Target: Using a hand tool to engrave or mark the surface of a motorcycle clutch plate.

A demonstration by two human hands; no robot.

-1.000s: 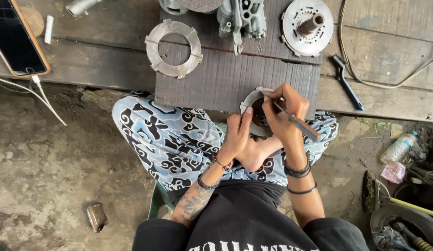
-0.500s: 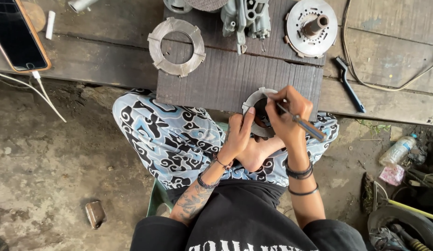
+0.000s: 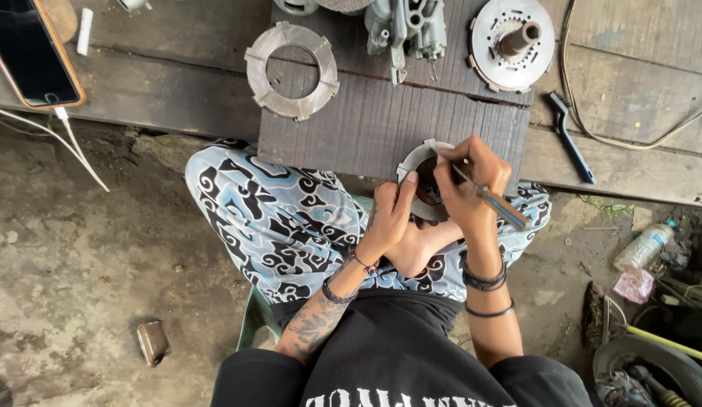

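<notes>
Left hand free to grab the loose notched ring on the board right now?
Probably not. The left hand is steadying the round part that the right hand works with a thin tool. The path to the notched ring looks open.

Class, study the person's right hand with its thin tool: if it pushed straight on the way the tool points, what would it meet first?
The right hand aims its thin tool up-left, so it would probably first meet the round metal part steadied by the left hand; depth is unclear.
</notes>
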